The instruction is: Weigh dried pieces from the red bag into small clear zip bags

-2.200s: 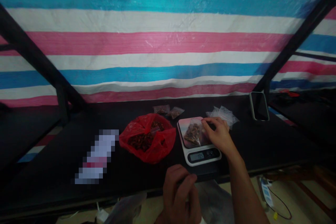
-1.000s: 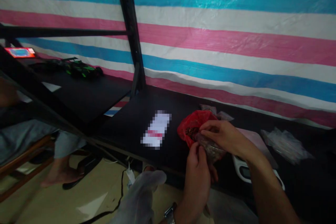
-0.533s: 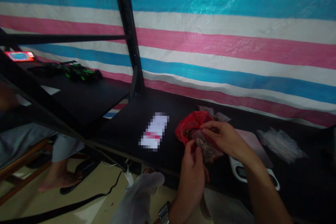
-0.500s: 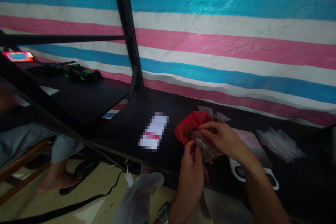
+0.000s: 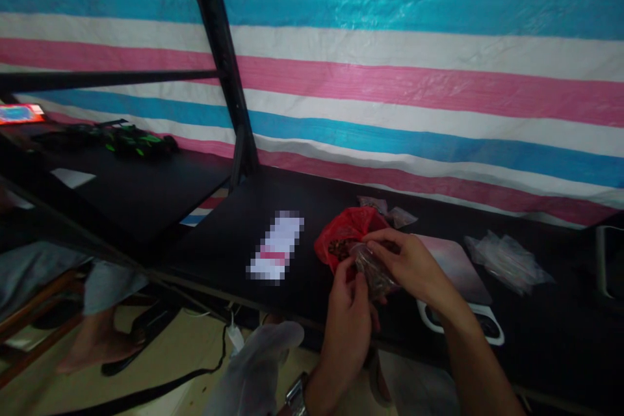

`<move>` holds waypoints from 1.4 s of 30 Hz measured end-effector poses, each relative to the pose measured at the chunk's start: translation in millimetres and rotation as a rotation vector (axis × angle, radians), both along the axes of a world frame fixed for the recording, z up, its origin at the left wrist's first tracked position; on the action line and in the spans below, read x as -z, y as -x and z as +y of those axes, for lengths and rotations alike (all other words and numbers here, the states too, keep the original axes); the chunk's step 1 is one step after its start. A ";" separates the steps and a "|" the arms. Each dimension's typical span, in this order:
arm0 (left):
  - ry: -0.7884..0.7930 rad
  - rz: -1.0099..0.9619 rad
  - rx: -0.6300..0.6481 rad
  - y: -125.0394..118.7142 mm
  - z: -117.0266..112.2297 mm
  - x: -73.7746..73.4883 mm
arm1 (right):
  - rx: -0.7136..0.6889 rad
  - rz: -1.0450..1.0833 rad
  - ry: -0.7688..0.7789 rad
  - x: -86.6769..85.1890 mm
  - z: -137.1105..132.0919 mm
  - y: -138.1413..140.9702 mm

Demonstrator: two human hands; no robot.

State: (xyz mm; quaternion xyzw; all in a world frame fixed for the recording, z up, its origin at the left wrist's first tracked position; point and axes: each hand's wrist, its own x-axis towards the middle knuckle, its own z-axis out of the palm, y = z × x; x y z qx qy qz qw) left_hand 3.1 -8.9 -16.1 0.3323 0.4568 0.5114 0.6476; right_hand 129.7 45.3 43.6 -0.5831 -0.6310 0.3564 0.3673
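A small clear plastic bag [image 5: 374, 275] with brownish bits inside is held between my two hands, close to the table's front edge. My left hand [image 5: 348, 309] pinches its near left side, and my right hand [image 5: 404, 260] grips its top edge with thumb and fingers. Just behind the hands sits an open red plastic bag [image 5: 347, 227] with small dark brown pieces in it. Two small filled clear bags [image 5: 402, 217] lie behind the red bag. To the right of my right hand is a white kitchen scale [image 5: 453, 266] with a pinkish plate, partly covered by my forearm.
A pile of flat clear bags [image 5: 509, 260] lies right of the scale. A blurred-out white paper slip [image 5: 277, 247] is on the left of the black table [image 5: 219, 240]. A black metal post [image 5: 219, 58] rises behind. Another person's leg [image 5: 104, 312] shows at the left.
The whole view has shifted slightly, so things appear further left, and a dark object's edge shows at the far right. Both hands keep their hold on the small clear bag.
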 end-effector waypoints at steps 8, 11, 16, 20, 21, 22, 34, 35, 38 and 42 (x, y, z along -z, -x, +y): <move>-0.024 0.015 0.027 -1.1 5.6 3.2 | 0.034 0.020 -0.017 1.6 -3.8 0.9; -0.038 0.042 0.023 -2.4 6.5 4.1 | 0.034 0.004 -0.058 2.2 -4.8 0.8; -0.104 0.152 -0.024 -4.2 4.2 6.5 | -0.005 0.038 -0.108 5.1 -9.6 -6.9; -0.239 0.326 -0.081 -3.0 -1.2 3.5 | -0.015 0.036 -0.171 2.1 -17.7 -19.3; -0.275 0.366 -0.079 -2.8 -2.6 1.8 | -0.005 0.042 -0.188 0.4 -20.4 -23.0; -0.311 0.401 -0.072 -2.8 -3.9 -0.1 | 0.008 0.051 -0.206 -1.6 -23.3 -27.1; -0.374 0.600 -0.084 -15.0 -10.3 -3.3 | 0.476 0.036 -0.155 13.0 -45.6 -131.0; -0.371 0.602 -0.086 -15.5 -9.7 -1.9 | 0.500 0.012 -0.155 17.3 -45.0 -136.1; -0.376 0.619 -0.099 -15.2 -6.9 3.2 | 0.540 -0.010 -0.168 25.0 -43.1 -142.6; -0.417 0.644 -0.115 -12.7 -4.2 6.9 | 0.598 -0.014 -0.185 24.5 -43.6 -145.1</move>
